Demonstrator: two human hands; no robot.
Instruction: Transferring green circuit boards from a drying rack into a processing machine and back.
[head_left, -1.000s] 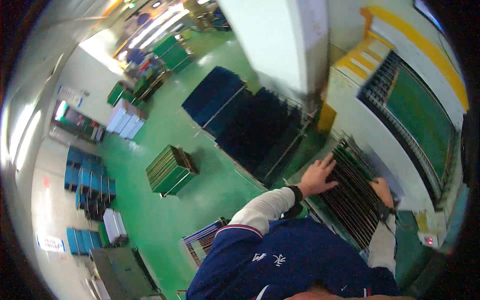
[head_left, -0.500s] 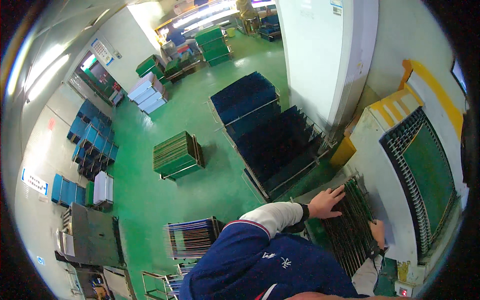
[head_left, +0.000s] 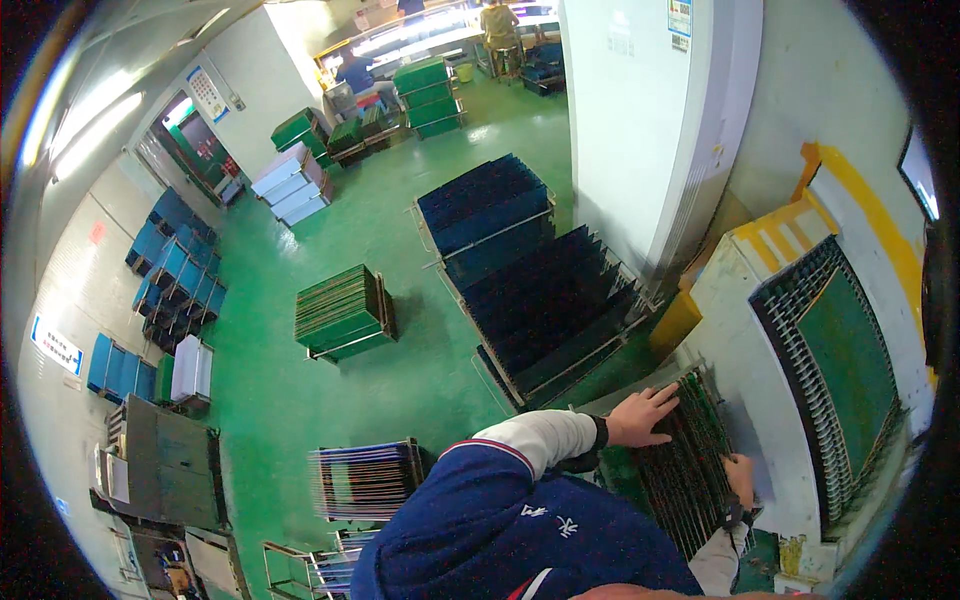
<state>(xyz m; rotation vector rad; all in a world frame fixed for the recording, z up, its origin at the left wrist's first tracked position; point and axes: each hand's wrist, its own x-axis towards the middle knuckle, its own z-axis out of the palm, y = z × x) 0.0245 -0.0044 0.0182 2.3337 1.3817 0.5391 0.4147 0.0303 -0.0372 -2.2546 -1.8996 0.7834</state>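
Observation:
A row of thin dark-green panels (head_left: pixel 684 470), which look like circuit boards, stands on edge close together in front of me at the lower right. My left hand (head_left: pixel 643 415) lies on the far left part of the row, its fingers spread across the panels' upper edges. At the right side of the row, my right hand (head_left: pixel 739 480) touches the panels' edges. Most of its fingers are hidden, so its grip cannot be made out.
Right of the panels stands a pale machine (head_left: pixel 780 310) with a green board (head_left: pixel 850 360) among rollers. Dark-blue panels fill a large rack (head_left: pixel 545 315) ahead. A rack of green panels (head_left: pixel 343 310) and a striped rack (head_left: pixel 365 482) stand on the floor. A white pillar (head_left: pixel 625 120) rises beyond.
The view has shifted slightly, so the floor racks sit a little further left and lower. Both hands stay at the row of panels, with little visible movement against it.

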